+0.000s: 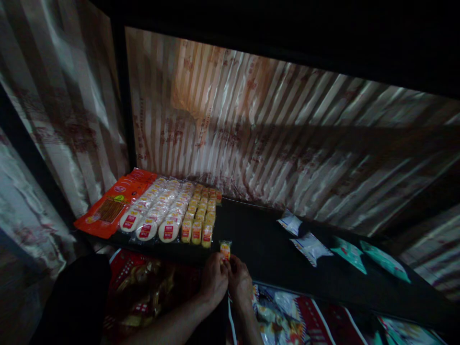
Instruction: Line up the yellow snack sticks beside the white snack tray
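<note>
A small yellow wrapped snack stands upright at the front edge of the black shelf. My left hand pinches it from the left. My right hand closes on its right side, and the lower part of the wrapper is hidden by my fingers. Just to the left, similar yellow wrapped snacks stand in tight rows. Beside those lie rows of round white wrapped crackers with red labels. Flat orange packets overlap at the shelf's left end.
On the shelf's right side lie white packets and green packets. Below the front edge are a red bag with gold-wrapped items and more bagged snacks. Striped plastic sheeting hangs behind, and a dark post rises at the left.
</note>
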